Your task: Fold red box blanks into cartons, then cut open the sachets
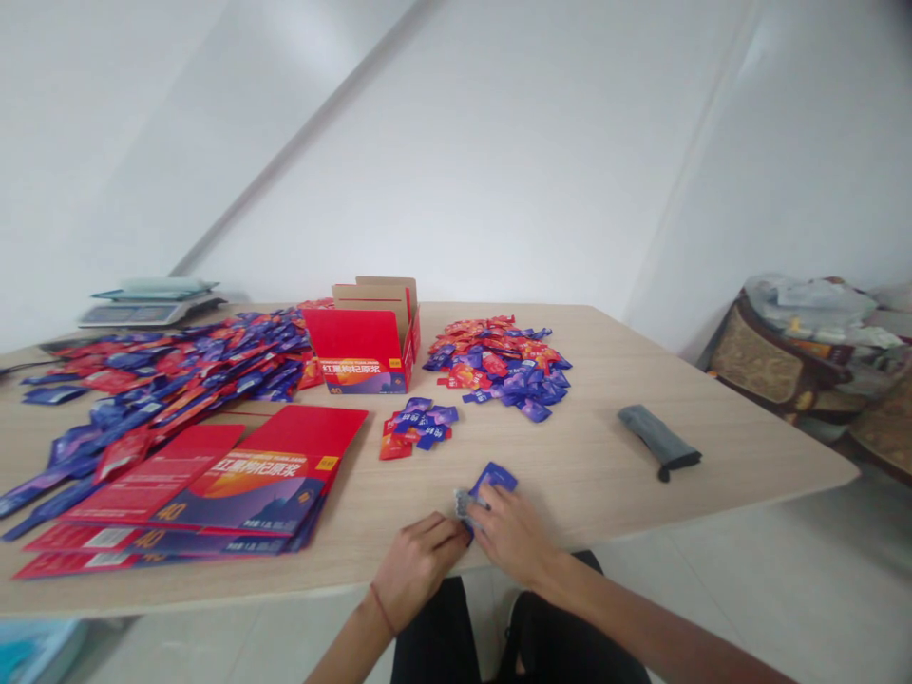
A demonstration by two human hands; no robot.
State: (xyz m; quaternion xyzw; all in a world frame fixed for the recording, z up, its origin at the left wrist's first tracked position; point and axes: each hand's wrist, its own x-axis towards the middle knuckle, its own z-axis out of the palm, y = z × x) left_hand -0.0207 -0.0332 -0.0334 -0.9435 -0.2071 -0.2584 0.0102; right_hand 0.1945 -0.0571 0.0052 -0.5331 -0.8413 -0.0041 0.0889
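At the table's front edge, a purple sachet [497, 475] lies at a slant under my hands. My left hand [426, 554] is closed, its fingertips pinching the sachet's near end. The fingers of my right hand [509, 532] are bent over a crumpled grey-white piece [463, 503], which looks like a cloth or wipe, pressed against the sachet. Part of the sachet is hidden beneath these fingers. Just beyond my hands is a small group of red and purple sachets [427, 420].
An open red carton [367, 353] stands mid-table. Flat printed cartons [263, 470] are stacked front left, before a big sachet heap [214, 347]. Another sachet pile [505, 361] lies right of the carton. A grey pouch [656, 437] lies at right; a scale [149, 306] stands back left.
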